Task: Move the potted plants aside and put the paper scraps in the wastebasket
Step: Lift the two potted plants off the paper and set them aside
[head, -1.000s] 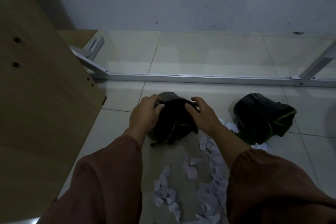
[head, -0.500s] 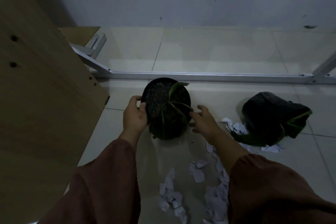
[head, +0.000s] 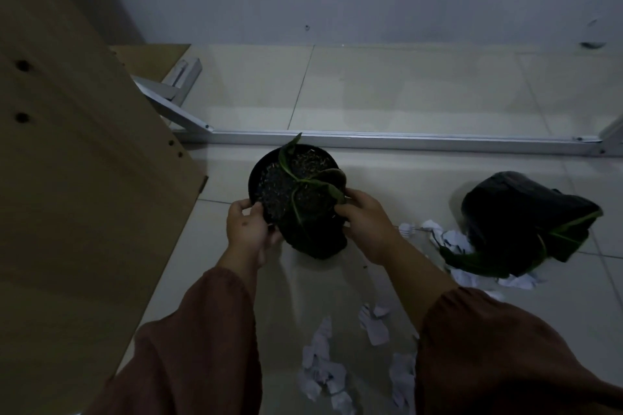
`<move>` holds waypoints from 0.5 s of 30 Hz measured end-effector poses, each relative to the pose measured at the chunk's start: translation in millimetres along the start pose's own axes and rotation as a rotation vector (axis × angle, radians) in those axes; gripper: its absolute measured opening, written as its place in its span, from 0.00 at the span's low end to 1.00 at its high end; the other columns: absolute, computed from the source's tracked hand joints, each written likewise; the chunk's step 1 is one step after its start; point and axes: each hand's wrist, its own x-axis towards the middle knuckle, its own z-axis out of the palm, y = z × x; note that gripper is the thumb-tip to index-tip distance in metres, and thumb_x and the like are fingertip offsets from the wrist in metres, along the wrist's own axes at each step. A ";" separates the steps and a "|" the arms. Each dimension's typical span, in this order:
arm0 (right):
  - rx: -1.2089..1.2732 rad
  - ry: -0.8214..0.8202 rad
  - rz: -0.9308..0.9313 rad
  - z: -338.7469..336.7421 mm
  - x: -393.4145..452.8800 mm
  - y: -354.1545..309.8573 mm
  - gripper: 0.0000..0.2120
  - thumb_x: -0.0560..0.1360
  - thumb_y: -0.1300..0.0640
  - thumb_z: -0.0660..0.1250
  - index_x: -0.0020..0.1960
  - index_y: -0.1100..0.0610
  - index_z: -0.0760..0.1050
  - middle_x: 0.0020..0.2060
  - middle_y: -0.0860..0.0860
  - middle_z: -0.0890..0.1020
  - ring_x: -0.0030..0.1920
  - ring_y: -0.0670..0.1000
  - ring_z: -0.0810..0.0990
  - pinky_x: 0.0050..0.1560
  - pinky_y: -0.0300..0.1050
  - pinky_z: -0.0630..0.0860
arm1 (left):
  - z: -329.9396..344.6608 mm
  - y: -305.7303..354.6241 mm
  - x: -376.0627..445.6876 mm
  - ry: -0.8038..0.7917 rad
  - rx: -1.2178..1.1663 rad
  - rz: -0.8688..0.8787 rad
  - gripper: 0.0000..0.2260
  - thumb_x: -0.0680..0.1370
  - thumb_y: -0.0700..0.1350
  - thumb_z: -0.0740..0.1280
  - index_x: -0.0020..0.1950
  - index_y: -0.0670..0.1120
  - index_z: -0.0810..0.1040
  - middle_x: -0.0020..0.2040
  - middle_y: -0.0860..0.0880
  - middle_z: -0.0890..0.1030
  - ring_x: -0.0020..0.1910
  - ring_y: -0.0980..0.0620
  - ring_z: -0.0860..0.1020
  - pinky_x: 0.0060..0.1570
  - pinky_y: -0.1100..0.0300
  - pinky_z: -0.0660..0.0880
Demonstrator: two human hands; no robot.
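a: hands?
b: left hand (head: pixel 247 224) and right hand (head: pixel 365 224) both gripping the black plant pot (head: pixel 296 202) by its sides, soil facing the camera, near the metal rail (head: pixel 387 139).
a: rest?
b: second pot (head: pixel 519 216) tipped over on the floor (head: pixel 404 87) to the right. paper scraps (head: pixel 323 371) beside it and near the sleeves.

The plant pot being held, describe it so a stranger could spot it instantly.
Just in front of the metal floor rail, the held pot sits between the left hand and right hand. Unlike the tipped pot among paper scraps, its soil faces up.
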 end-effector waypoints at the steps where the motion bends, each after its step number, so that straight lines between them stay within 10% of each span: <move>1: -0.012 -0.011 -0.001 1.9 -0.1 -0.6 0.17 0.74 0.69 0.57 0.62 0.61 0.70 0.52 0.56 0.79 0.50 0.53 0.78 0.47 0.47 0.75 | 0.7 0.7 0.2 0.021 -0.016 -0.012 0.05 0.80 0.42 0.56 0.56 0.46 0.66 0.53 0.41 0.75 0.46 0.42 0.77 0.35 0.52 0.78; 15: -0.228 -0.093 -0.049 19.4 -4.9 -4.3 0.18 0.74 0.67 0.58 0.63 0.58 0.72 0.62 0.58 0.76 0.59 0.56 0.75 0.60 0.52 0.73 | 5.7 4.1 5.6 0.202 -0.059 -0.055 0.08 0.79 0.43 0.59 0.50 0.39 0.74 0.58 0.37 0.77 0.56 0.37 0.77 0.58 0.39 0.74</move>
